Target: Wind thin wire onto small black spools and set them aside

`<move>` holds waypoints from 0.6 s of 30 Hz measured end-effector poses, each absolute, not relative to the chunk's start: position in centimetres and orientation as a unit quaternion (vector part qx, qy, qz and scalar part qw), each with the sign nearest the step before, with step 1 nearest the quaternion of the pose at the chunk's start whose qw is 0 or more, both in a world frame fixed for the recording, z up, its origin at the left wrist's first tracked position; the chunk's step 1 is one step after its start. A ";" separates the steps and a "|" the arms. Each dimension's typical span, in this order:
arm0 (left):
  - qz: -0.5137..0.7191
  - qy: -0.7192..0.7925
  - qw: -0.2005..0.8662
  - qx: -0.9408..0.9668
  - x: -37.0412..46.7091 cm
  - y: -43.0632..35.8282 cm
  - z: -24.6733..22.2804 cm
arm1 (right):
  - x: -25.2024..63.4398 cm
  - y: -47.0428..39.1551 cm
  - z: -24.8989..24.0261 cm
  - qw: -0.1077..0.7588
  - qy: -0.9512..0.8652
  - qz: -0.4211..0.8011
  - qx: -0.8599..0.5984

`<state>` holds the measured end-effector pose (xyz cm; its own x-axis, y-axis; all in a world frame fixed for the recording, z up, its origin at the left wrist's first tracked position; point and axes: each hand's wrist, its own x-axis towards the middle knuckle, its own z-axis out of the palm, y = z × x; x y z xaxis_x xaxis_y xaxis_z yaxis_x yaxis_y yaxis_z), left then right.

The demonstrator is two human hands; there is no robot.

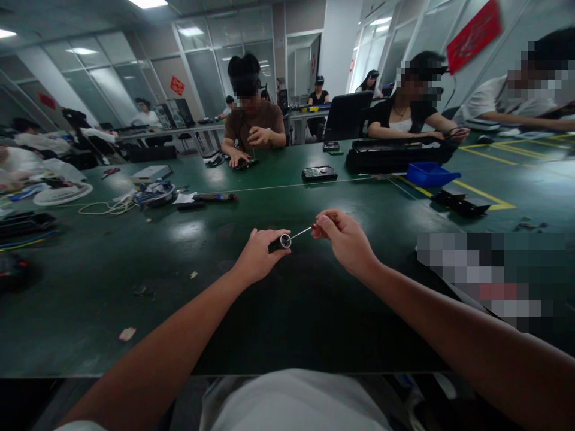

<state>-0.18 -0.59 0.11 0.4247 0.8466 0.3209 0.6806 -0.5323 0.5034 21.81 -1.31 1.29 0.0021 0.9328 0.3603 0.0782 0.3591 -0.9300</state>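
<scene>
My left hand [257, 257] is closed around a short black cylinder [275, 244], whose silver-rimmed open end faces right and towards me. In my right hand [348, 240] is a screwdriver [300, 234] with a thin bright shaft and a reddish handle, mostly covered by the fingers. Its shaft points left and down, and the tip meets the rimmed end of the cylinder; how deep it reaches inside I cannot tell. Both hands are held over the dark green table [296, 323], in front of my body.
A hard drive [319, 173] lies ahead, near a blue bin [430, 175] and a long black casing [399, 157]. To the left are a pen-like tool [215, 197] and coiled cable [110, 206]. Across the table a person in brown [254, 123] handles small parts.
</scene>
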 end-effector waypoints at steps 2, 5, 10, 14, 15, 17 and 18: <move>0.277 0.463 0.151 0.828 -0.1 -0.7 0.2 | 21.8 -1.4 1.3 0.560 -0.613 0.357 -0.427; 0.280 0.467 0.154 0.824 -0.1 -0.7 0.2 | 21.8 -1.6 1.5 0.553 -0.625 0.350 -0.425; 0.282 0.476 0.151 0.819 -0.2 -0.9 0.3 | 21.9 -2.5 2.4 0.509 -0.652 0.309 -0.470; 0.289 0.476 0.151 0.817 -0.3 -0.9 0.2 | 22.0 -3.1 2.8 0.473 -0.689 0.209 -0.507; 0.290 0.475 0.151 0.817 -0.3 -0.8 0.2 | 22.0 -3.2 2.8 0.471 -0.702 0.195 -0.497; 0.292 0.477 0.149 0.816 -0.4 -0.7 0.1 | 22.0 -3.4 2.9 0.463 -0.735 0.179 -0.461; 0.291 0.479 0.148 0.815 -0.5 -0.7 0.1 | 22.0 -3.4 2.9 0.455 -0.753 0.170 -0.444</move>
<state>-0.45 -0.67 0.12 0.3721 0.8664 0.3329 0.6943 -0.4979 0.5198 21.98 -3.39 2.91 -0.1923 0.8225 0.5353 0.5138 0.5491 -0.6592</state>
